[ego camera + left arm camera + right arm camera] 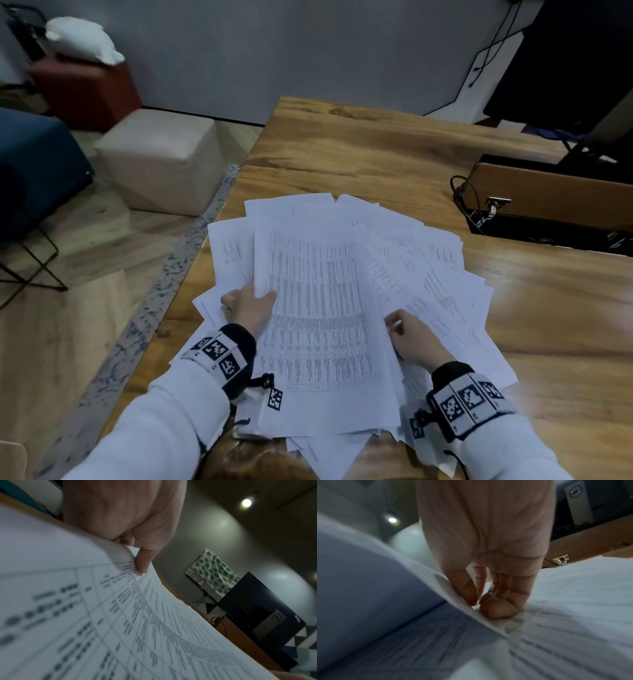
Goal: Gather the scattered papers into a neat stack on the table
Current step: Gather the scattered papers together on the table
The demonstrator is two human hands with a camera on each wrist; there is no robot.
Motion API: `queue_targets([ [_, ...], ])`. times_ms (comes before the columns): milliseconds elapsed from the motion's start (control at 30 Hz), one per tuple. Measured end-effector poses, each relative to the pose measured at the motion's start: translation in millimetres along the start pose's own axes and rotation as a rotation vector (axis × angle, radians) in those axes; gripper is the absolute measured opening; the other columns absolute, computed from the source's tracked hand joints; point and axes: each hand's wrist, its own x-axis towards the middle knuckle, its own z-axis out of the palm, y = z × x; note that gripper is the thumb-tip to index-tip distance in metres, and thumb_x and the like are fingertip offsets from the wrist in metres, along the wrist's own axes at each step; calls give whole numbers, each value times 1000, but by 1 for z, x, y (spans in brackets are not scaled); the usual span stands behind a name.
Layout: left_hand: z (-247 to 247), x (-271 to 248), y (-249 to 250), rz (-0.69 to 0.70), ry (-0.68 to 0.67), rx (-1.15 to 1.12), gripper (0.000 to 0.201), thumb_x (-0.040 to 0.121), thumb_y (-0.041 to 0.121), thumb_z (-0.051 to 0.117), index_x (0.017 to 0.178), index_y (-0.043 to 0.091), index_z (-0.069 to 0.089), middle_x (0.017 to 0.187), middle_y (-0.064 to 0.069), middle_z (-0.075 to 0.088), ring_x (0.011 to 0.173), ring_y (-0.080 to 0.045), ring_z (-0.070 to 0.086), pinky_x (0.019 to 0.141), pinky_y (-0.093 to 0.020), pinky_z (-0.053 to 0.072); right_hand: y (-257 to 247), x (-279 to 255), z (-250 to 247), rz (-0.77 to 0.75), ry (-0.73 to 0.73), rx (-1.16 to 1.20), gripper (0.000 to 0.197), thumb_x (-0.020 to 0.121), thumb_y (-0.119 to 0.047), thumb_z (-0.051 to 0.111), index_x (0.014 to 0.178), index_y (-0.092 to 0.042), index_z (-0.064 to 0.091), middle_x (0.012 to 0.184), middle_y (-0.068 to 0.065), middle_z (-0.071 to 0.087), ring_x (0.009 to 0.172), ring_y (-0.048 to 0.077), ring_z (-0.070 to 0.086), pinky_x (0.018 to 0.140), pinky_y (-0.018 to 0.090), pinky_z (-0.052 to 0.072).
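Note:
Several white printed papers (pixel 318 308) lie fanned out over the near part of the wooden table (pixel 359 154). A top bundle with tables printed on it lies across the middle. My left hand (pixel 248 303) grips that bundle's left edge; in the left wrist view the thumb (pixel 142 563) presses on the top sheet (pixel 120 628) while the other fingers are hidden beneath it. My right hand (pixel 414 339) holds the bundle's right edge. Its curled fingers (pixel 501 601) rest on the lower papers (pixel 573 601), beside a lifted sheet edge (pixel 368 574).
A sunken cable box with a raised wooden lid (pixel 548 198) and cords sits at the right. A dark monitor (pixel 565 61) stands behind it. The table's left edge runs close to the papers. A beige cube seat (pixel 161 161) and a red one (pixel 85 92) stand on the floor.

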Motion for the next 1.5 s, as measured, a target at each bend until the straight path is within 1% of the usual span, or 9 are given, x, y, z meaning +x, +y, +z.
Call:
queue_targets([
  [133, -1, 0, -2, -7, -35, -120, 26, 87, 23, 55, 107, 9, 64, 129, -19, 45, 116, -34, 48, 102, -39, 44, -5, -3, -5, 7, 91, 215, 26, 97, -17, 37, 95, -6, 61, 92, 4, 59, 90, 23, 55, 76, 29, 38],
  [300, -5, 0, -4, -36, -70, -284, 9, 90, 13, 51, 94, 8, 57, 93, -11, 64, 96, -31, 59, 89, -35, 47, -9, 3, -14, -6, 93, 267, 14, 93, -24, 53, 96, -11, 57, 84, 2, 58, 80, 18, 53, 69, 27, 40],
  [400, -12, 7, -8, -77, -41, -354, 11, 83, 21, 57, 83, 11, 60, 107, -18, 66, 100, -36, 62, 95, -48, 49, 3, 6, -14, 56, 209, 365, 10, 89, -11, 57, 97, -5, 58, 90, 14, 60, 74, 22, 53, 71, 29, 42],
  [567, -3, 2, -3, -40, -168, -293, 34, 89, 24, 50, 114, 2, 59, 115, -15, 64, 104, -35, 62, 97, -50, 49, 14, -2, 5, 77, 78, 439, 7, 93, -21, 53, 92, -16, 57, 95, 14, 68, 86, 31, 65, 85, 46, 53],
  [833, 1, -12, -2, 95, -225, -273, 43, 90, 13, 55, 133, 10, 48, 126, -9, 60, 116, -28, 57, 103, -47, 44, 3, -20, 0, -25, -207, 545, 21, 97, -19, 46, 112, -11, 58, 100, 6, 69, 89, 23, 67, 78, 33, 53],
  [1067, -40, 12, 6, 109, -170, -261, 61, 87, 7, 59, 140, 16, 30, 122, -2, 52, 112, -26, 54, 100, -44, 44, 12, 16, -17, 220, 231, 686, 14, 90, -14, 57, 93, -7, 46, 74, 16, 48, 53, 20, 50, 56, 32, 46],
  [1300, -54, 55, 27, 254, -286, 306, 28, 87, 12, 58, 114, 2, 58, 114, -18, 65, 108, -34, 60, 95, -44, 48, -15, 42, 1, 196, 280, 165, 50, 83, -21, 66, 123, 2, 47, 125, 19, 46, 114, 33, 51, 92, 39, 46],
  [1433, -45, 57, 31, 271, -332, 443, 37, 90, 21, 56, 125, 10, 54, 125, -13, 62, 114, -31, 57, 99, -38, 44, -28, 43, -4, 117, 309, 409, 6, 84, -2, 56, 89, -4, 56, 81, 14, 59, 75, 25, 57, 56, 23, 41],
  [1500, -41, 53, 31, 280, -311, 443, 38, 92, 18, 53, 129, 9, 52, 128, -12, 59, 118, -30, 55, 95, -31, 41, -31, 43, -6, 91, 280, 469, 15, 84, 0, 52, 70, -4, 52, 65, 12, 55, 52, 13, 54, 47, 19, 39],
])
